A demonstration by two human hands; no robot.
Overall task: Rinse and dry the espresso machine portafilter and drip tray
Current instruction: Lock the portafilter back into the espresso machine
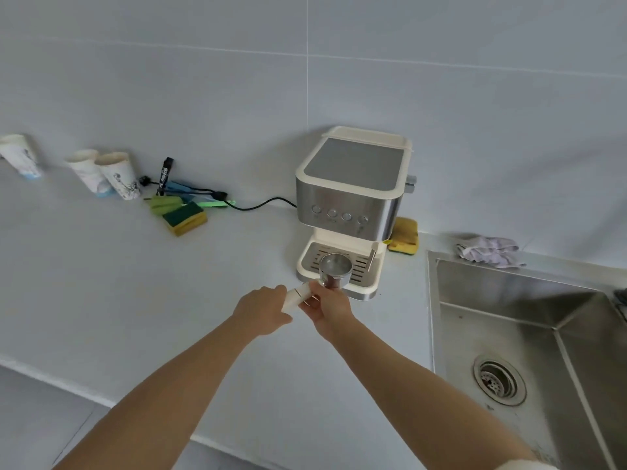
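Left hand [262, 309], right hand [328, 308] clasp portafilter [334, 271] handle; basket beyond grip.

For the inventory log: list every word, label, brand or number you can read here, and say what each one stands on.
No text here can be read for certain.
Black tag: white lettering, too blurred to read.
Espresso machine: tiny marks under its four buttons, too small to read.
Paper cups: printed patterns, no legible words.
Portafilter: no marking shows.
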